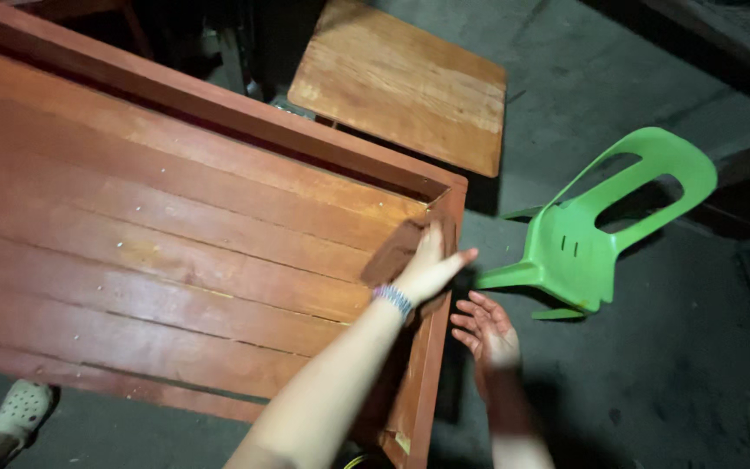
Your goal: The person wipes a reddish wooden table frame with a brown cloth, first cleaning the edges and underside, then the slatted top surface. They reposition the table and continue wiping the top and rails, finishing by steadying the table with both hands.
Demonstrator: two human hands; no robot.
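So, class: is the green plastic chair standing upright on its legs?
No, the green chair lies tipped on its side on the floor.

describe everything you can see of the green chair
The green chair looks like moulded plastic, bright green, with a curved backrest that has two long cut-out openings and small slots in the seat. It lies tipped over on the grey concrete floor, to the right of the reddish wooden frame, legs pointing towards it. Nothing touches it; the right hand is nearest, open and apart from it.

Glossy red-brown varnished wooden frame point(219, 226), matt brown sanding sheet point(392, 252), smooth green plastic chair point(601, 217).
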